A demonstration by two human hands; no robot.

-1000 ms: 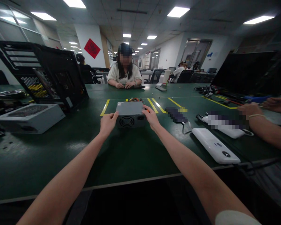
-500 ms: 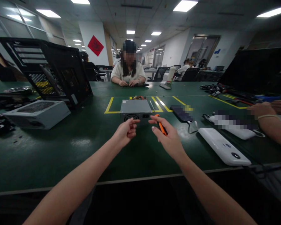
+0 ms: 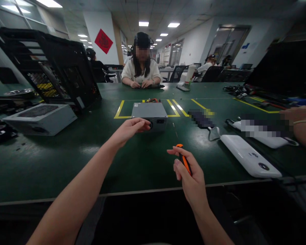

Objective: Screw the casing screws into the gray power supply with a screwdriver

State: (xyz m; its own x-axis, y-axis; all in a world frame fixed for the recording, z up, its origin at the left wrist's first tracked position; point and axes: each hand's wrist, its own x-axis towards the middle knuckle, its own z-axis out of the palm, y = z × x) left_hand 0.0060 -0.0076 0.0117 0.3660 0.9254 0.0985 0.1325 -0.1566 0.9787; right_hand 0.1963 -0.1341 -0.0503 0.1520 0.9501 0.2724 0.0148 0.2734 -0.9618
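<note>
A grey computer power supply (image 3: 150,111) sits on the green table in front of me, its fan and power socket facing me. My left hand (image 3: 130,131) is in front of its fan side, fingers pressed together; whether anything is between them is hidden, and I cannot tell if it touches the casing. An orange and black screwdriver (image 3: 185,162) is in my right hand (image 3: 192,178), with its thin shaft pointing away from me. The right hand is nearer to me than the power supply and to its right, with the screwdriver tip apart from the casing.
On the left stand a black computer case (image 3: 73,78) and a second power supply (image 3: 40,117). To the right lie a phone (image 3: 201,119) and a white power bank (image 3: 250,154) with cables. Another person's hand (image 3: 299,117) is at the right edge; a person (image 3: 140,69) sits opposite.
My right hand has drawn back toward me with the screwdriver, away from the power supply. My left hand has shifted slightly left and up, its fingers now stretched together toward the fan side.
</note>
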